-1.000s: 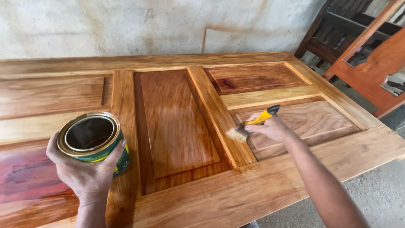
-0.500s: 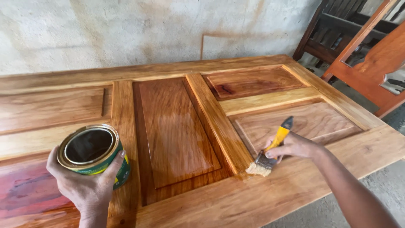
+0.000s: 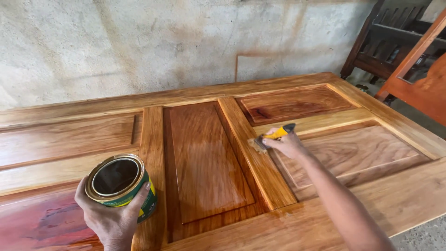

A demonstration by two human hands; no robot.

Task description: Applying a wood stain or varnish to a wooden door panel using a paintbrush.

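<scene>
A panelled wooden door (image 3: 204,158) lies flat in front of me, glossy and wet-looking in places. My left hand (image 3: 109,218) grips an open round tin (image 3: 121,183) with a green side, held just above the door's near left part. My right hand (image 3: 285,143) holds a yellow-handled paintbrush (image 3: 272,137). Its bristles press on the upright rail between the centre panel and the right panels.
A rough plaster wall (image 3: 139,46) runs behind the door. At the back right stand a dark wooden chair frame (image 3: 385,42) and a reddish wooden frame (image 3: 418,79). Grey floor (image 3: 427,232) shows at the near right corner.
My right hand has carried the brush from the door's near lower rail back up and left onto the upright rail. The tin stays in my left hand.
</scene>
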